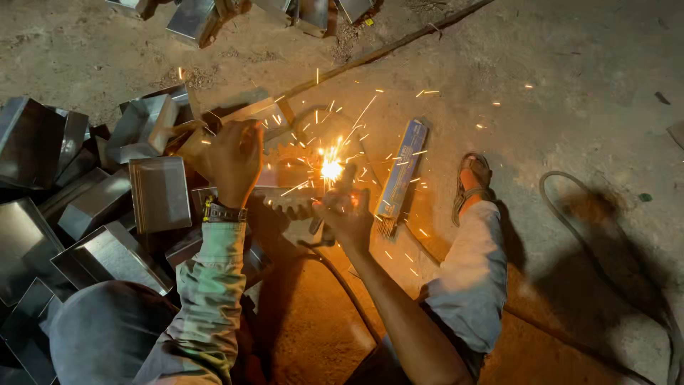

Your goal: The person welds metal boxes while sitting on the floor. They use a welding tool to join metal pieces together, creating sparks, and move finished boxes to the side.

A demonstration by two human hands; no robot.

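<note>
Sparks [331, 170] fly just above right hand [342, 214], fingers clamped on electrode holder [329, 207].

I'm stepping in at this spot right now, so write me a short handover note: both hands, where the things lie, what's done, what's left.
Left hand: pressed on the metal box being welded, steadying it.
Right hand: gripping the welding holder, arc lit, sparks flying.
Blue rod packet lies on the floor right of the arc; its cable runs back beside the leg.
Pile of metal boxes sits to the left.
Done: cannot tell how many.
Left: this seam is mid-weld.
</note>
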